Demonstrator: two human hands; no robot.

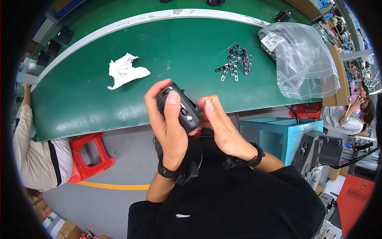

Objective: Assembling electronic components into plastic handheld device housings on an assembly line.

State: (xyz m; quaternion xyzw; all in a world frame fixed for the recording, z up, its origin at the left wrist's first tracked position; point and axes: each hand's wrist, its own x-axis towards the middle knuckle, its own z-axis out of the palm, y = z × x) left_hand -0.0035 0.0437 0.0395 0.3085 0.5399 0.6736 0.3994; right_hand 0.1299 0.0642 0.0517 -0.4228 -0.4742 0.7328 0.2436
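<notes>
My left hand (171, 133) is closed around a black handheld device (190, 118) with rounded edges and small buttons or a knob on its face, the thumb lying on top. The device is tilted, just off the near edge of the green bench. My right hand (226, 133) is at the device's right side, thumb and fingers pressed together. Its fingertips are partly hidden, and whatever they pinch does not show. Ahead on the bench lie a crumpled white cloth or tissue (126, 71) and a loose pile of black and silver slotted strips (237, 61).
The green bench (175, 47) has a white raised strip (175, 14) along its far side, with several black devices (64, 35) beyond. A clear plastic bag (308, 63) sits at right by a cardboard box. Left is a seated person (39, 155) and a red stool (97, 155); a blue cabinet (274, 131) stands right.
</notes>
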